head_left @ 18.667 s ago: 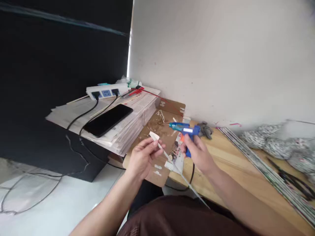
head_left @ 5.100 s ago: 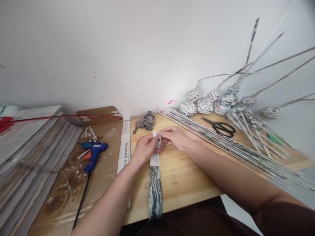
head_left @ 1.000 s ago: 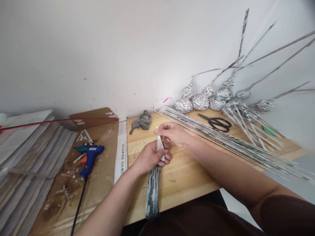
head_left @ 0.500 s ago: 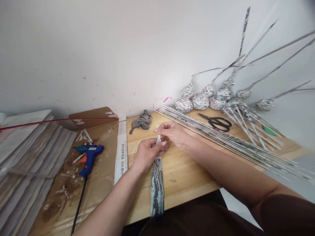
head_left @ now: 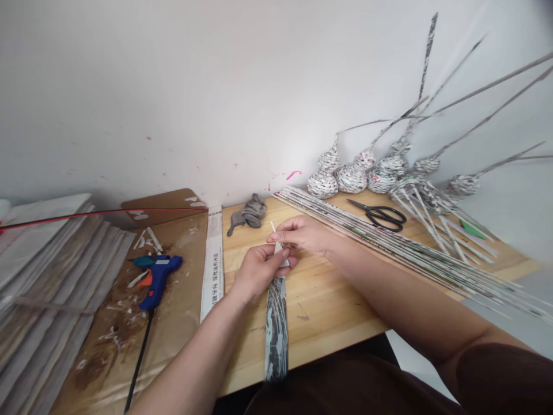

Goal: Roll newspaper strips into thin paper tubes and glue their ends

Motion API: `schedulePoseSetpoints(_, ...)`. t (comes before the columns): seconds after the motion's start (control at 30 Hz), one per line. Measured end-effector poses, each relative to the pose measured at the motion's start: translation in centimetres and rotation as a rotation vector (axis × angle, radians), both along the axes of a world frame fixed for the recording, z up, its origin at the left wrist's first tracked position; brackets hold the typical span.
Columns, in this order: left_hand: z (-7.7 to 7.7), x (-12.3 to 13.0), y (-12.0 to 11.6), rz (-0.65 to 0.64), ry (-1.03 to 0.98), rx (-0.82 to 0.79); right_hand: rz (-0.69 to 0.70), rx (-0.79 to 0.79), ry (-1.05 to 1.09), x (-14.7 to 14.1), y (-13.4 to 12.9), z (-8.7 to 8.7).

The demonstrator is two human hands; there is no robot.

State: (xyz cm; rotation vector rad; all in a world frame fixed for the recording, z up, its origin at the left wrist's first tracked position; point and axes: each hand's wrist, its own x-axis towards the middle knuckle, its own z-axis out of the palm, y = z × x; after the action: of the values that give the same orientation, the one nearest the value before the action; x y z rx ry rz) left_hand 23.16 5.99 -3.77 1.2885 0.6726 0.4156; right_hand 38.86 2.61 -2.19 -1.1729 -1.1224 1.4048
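Note:
A printed newspaper strip (head_left: 276,328) hangs over the table's front edge and runs up into my hands. My left hand (head_left: 263,266) pinches its upper part between thumb and fingers. Just above, my right hand (head_left: 298,235) is closed on the strip's narrow top end, where a thin white tip (head_left: 273,227) sticks out past the fingers. Both hands nearly touch each other. The paper between the fingers is partly hidden, and whether a thin rod lies inside it I cannot tell.
Rolled paper sticks (head_left: 371,239) lie diagonally on the right, with black scissors (head_left: 380,216) beyond. Woven paper gourds (head_left: 323,183) stand along the wall. A grey cloth (head_left: 250,212) lies behind my hands. Leftward are a blue glue gun (head_left: 161,279), a newspaper strip (head_left: 212,259) and stacked newspapers (head_left: 52,282).
My right hand has shifted slightly left and down, closer to the left. More of the thin white tip shows, while the paper's pointed top now shows less between my hands.

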Motion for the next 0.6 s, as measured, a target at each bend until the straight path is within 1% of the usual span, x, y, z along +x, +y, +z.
schedulePoseSetpoints(0.17, -0.33, 0.06, -0.02, -0.054, 0.01, 0.041, -0.143, -0.035, 0.056, -0.56, 0.1, -0.08)
schedulePoseSetpoints(0.27, -0.24, 0.1, -0.07, -0.078, 0.034, 0.045, -0.183, -0.044, 0.081, -0.71, 0.12, -0.22)
schedulePoseSetpoints(0.33, -0.1, 0.09, -0.08, -0.087, 0.025, 0.031, -0.184, -0.037, 0.067, -0.65, 0.04, -0.23)
schedulePoseSetpoints(0.4, 0.04, 0.04, -0.04, -0.091, 0.011, 0.007, -0.119, -0.028, 0.041, -0.47, -0.1, -0.11)
schedulePoseSetpoints(0.5, 0.19, -0.03, 0.07, -0.086, 0.006, -0.01, 0.065, -0.039, 0.019, -0.07, -0.25, 0.09)
schedulePoseSetpoints(0.53, 0.21, -0.04, 0.09, -0.079, 0.008, -0.006, 0.101, -0.045, 0.015, 0.04, -0.24, 0.08)
schedulePoseSetpoints(0.6, 0.21, -0.04, 0.07, -0.076, 0.016, 0.002, 0.081, -0.051, 0.02, 0.15, -0.1, -0.1)
